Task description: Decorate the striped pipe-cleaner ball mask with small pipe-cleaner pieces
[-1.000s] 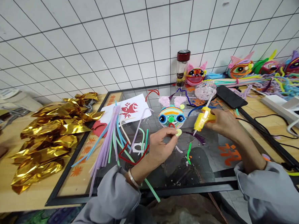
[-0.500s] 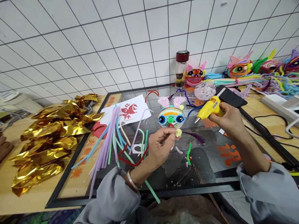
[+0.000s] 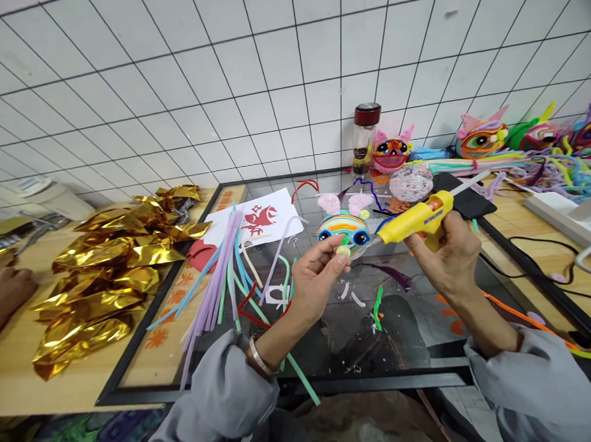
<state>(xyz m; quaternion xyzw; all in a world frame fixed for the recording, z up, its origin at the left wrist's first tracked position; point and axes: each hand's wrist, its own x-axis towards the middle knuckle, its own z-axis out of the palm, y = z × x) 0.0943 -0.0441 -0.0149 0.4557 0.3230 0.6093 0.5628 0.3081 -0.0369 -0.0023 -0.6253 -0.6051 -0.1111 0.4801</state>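
Note:
Between its thumb and fingertips my left hand [image 3: 315, 276] pinches a small pale yellow coil [image 3: 344, 251]. My right hand [image 3: 450, 255] is wrapped round the handle of a yellow glue gun [image 3: 415, 218]. The gun's nozzle points left, close beside the coil; whether they touch I cannot tell. Just behind the left fingertips sits a colourful animal head [image 3: 343, 225] with pink ears, big blue-and-black eyes and striped coils, its lower part hidden by my fingers. A dark purple tassel [image 3: 391, 274] and a short green pipe cleaner [image 3: 379, 307] lie on the glass board in front.
A bundle of pastel pipe cleaners [image 3: 216, 279] lies on white paper [image 3: 280, 215] at left. Gold foil [image 3: 112, 259] covers the table beyond, near another person's hand [image 3: 9, 292]. A glass bottle [image 3: 365, 140], finished heads [image 3: 483, 133] and a power strip [image 3: 570, 221] stand behind and right.
The glue gun has come left and its nozzle now meets the area of the coil. My left hand has shifted slightly up, still pinching the coil.

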